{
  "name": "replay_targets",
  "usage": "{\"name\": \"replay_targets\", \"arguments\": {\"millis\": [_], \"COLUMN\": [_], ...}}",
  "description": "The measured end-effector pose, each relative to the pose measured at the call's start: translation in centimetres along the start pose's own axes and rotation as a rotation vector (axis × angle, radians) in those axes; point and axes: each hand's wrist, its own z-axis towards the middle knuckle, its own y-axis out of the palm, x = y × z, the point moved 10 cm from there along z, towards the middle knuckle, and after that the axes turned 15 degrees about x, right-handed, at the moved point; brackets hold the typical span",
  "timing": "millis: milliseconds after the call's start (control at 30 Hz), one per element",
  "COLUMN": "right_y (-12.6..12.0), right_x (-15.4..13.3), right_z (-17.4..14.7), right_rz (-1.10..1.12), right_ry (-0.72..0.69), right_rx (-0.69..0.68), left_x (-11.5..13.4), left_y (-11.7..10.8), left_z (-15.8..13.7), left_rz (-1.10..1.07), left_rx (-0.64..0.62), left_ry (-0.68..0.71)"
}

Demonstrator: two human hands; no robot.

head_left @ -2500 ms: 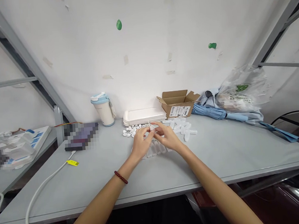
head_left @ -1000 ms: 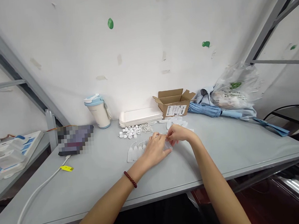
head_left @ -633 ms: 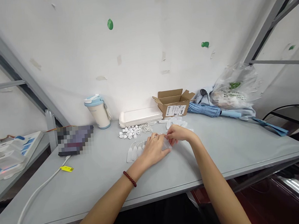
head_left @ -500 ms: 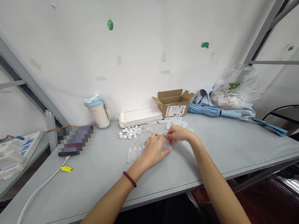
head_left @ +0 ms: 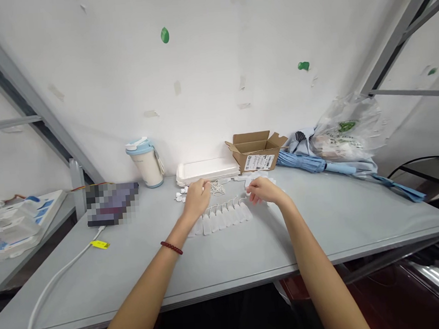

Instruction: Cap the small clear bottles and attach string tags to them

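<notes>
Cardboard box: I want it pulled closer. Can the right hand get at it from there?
Probably yes. The right hand is just in front of the box, with only small white pieces lying between.

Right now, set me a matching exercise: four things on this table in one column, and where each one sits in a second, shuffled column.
Things:
1. cup
2. cardboard box
3. umbrella
4. row of small bottles

Places:
A. lying flat at the far right, under a plastic bag
B. on the table between the two hands
C. at the wall, left of the white tray
D. at the wall, right of the white tray, flaps open

Pairs: 1-C, 2-D, 3-A, 4-B
</notes>
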Motion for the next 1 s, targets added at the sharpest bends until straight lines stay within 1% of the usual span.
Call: {"name": "replay_targets", "arguments": {"millis": [33,67,133,233,300,400,500,600,667,767,833,1000], "right_y": [-0.3,-0.5,-0.8,-1.1,-0.7,0.8,2.7,4.5,5.1,5.2,5.1,5.3], "right_x": [-0.1,-0.3,-1.0,-2.5,-3.6,-5.4,-6.7,-6.8,-6.3,-5.2,-4.7,-4.7], "right_z": [0.3,0.5,0.9,1.3,1.8,3.3,4.8,5.2,5.0,4.7,4.6,4.5], "right_rz": [-0.027,-0.054,-0.104,-0.17,-0.207,-0.274,-0.326,-0.381,-0.412,-0.437,-0.439,-0.431], "right_ry": [-0.03,-0.07,-0.171,-0.328,-0.414,-0.507,-0.568,-0.597,-0.596,-0.58,-0.573,-0.583], "right_rx": [0.044,0.085,0.171,0.332,0.384,0.349,0.296,0.247,0.242,0.242,0.234,0.229], "left_x": [-1.0,-1.8,-2.4,-1.7,-0.8,0.3,0.5,0.3,0.1,-0.1,-0.3,-1.0], "left_y": [-0.4,-0.5,0.0,1.8,3.1,4.5,5.1,4.9,4.9,5.1,4.9,3.4], "left_z": [0.4,0.6,0.5,-0.3,-0.9,-1.7,-2.2,-2.2,-2.2,-2.1,-2.0,-1.0], "left_rz": [0.026,0.047,0.076,0.091,0.105,0.14,0.17,0.207,0.237,0.261,0.258,0.165], "left_rx": [0.023,0.018,-0.008,-0.11,-0.176,-0.249,-0.276,-0.252,-0.26,-0.302,-0.304,-0.22], "left_ry": [-0.018,-0.018,0.024,0.149,0.229,0.331,0.36,0.35,0.346,0.331,0.303,0.157]}}
